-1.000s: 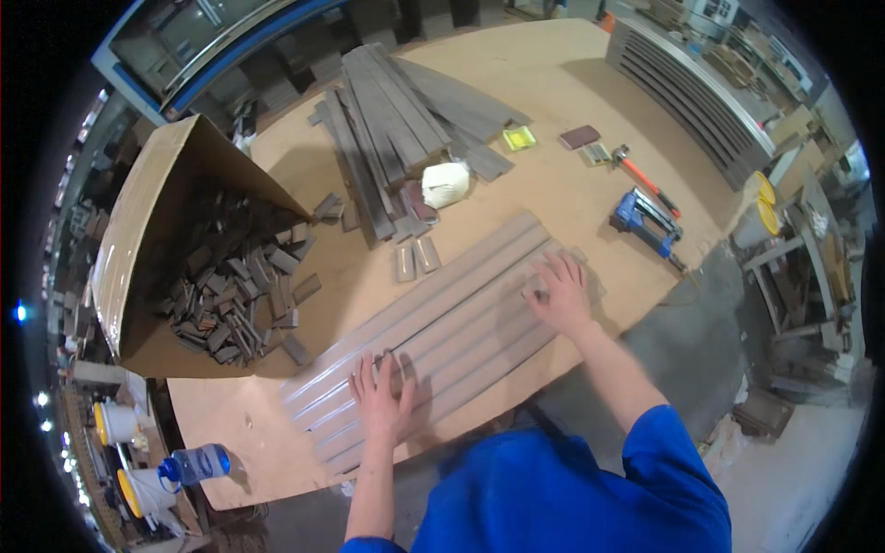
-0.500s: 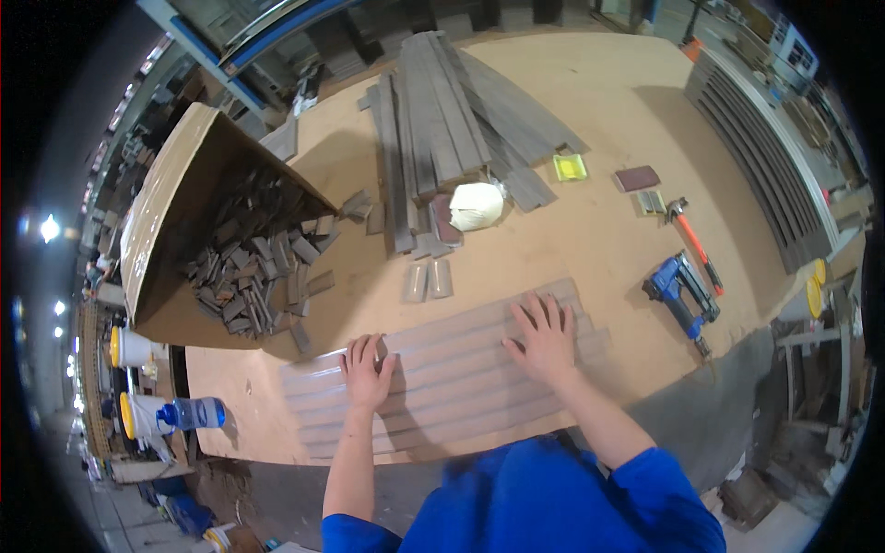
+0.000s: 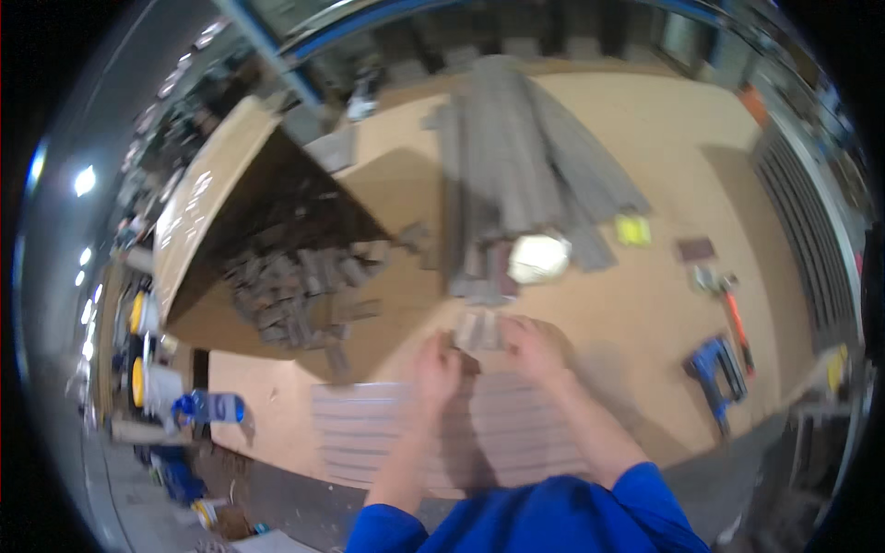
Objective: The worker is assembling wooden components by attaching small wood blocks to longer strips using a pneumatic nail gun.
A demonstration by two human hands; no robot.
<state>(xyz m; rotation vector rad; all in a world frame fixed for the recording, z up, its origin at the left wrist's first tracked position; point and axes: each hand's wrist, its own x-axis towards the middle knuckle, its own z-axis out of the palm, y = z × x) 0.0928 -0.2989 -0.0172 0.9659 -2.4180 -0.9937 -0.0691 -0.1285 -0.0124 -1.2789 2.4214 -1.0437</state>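
Note:
My left hand [image 3: 437, 370] and my right hand [image 3: 536, 350] are over the table just past a flat panel of long grey-brown slats [image 3: 364, 429]. Between my fingertips, two small pale, shiny pieces [image 3: 479, 329] lie side by side on the board. The right fingertips are at their right edge; whether they touch is blurred. The left hand is at their near left, its fingers seemingly bent. A dark reddish patch shows beside it, too smeared to name. A white bundle [image 3: 539, 259] and a dark red pad [image 3: 499, 267] lie just beyond.
An open cardboard box [image 3: 207, 198] of short wooden offcuts [image 3: 295, 286] stands left. Long grey slats [image 3: 512, 147] are stacked beyond. At right are a blue nail gun [image 3: 714, 378], an orange-handled hammer [image 3: 739, 327] and a yellow packet [image 3: 632, 230]. A blue bottle [image 3: 217, 406] is at the left edge.
Both hands have left the slat panel and reached forward, coming together at the two small pale pieces. The whole view has shifted, and the picture is now blurred.

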